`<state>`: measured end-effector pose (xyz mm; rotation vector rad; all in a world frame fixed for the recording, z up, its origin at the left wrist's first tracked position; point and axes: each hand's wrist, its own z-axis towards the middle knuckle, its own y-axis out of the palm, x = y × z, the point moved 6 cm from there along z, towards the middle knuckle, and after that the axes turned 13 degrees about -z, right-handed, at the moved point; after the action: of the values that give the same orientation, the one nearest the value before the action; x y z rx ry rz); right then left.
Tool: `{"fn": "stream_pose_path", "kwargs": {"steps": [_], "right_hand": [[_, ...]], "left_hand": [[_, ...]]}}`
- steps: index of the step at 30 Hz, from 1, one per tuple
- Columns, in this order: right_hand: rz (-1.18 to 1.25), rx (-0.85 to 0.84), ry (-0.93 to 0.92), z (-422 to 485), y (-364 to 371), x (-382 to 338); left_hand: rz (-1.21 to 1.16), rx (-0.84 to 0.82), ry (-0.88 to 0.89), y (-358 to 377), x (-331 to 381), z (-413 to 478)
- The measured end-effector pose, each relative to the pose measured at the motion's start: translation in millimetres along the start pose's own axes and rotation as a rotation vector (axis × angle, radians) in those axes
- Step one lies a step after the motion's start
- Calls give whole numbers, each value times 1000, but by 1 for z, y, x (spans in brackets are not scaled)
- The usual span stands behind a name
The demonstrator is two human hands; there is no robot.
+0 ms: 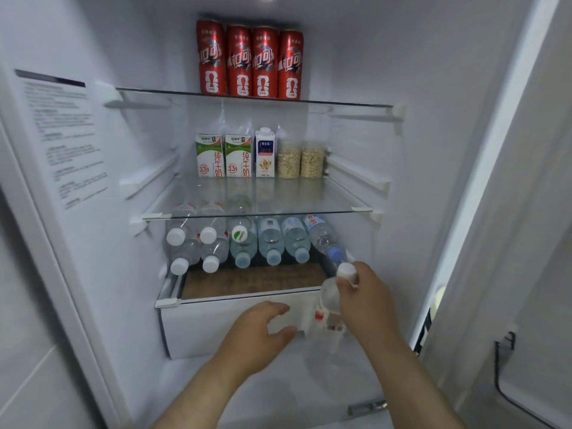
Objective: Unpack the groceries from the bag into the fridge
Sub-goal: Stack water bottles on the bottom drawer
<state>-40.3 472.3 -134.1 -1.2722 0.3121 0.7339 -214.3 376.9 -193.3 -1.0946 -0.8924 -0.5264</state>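
A clear plastic water bottle with a white cap [330,294] is being gripped near its neck by the right hand [366,300], lower right of centre. The left hand [263,331] is being held spread beside its base; contact cannot be told. Stowing is being done; next, it likely needs laying flat beside the row of lying clear water bottles [269,239].

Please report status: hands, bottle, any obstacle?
Right hand grips water bottle at the neck. Left hand at its lower end, grip unclear. Lying bottles crowd the shelf behind.
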Motion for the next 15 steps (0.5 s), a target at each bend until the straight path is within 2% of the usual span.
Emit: {"fn": "stream_pose_path", "kwargs": {"steps": [3, 8, 11, 15], "right_hand": [[180, 17, -68, -7, -10, -13], [488, -11, -145, -18, -24, -33], [583, -52, -153, -26, -25, -36], [637, -103, -154, -30, -29, -37]], "left_hand": [[-66, -46, -19, -1, 12, -8], [50, 103, 136, -29, 33, -14], [183, 113, 230, -38, 45, -14], [271, 213, 335, -47, 48, -13]]}}
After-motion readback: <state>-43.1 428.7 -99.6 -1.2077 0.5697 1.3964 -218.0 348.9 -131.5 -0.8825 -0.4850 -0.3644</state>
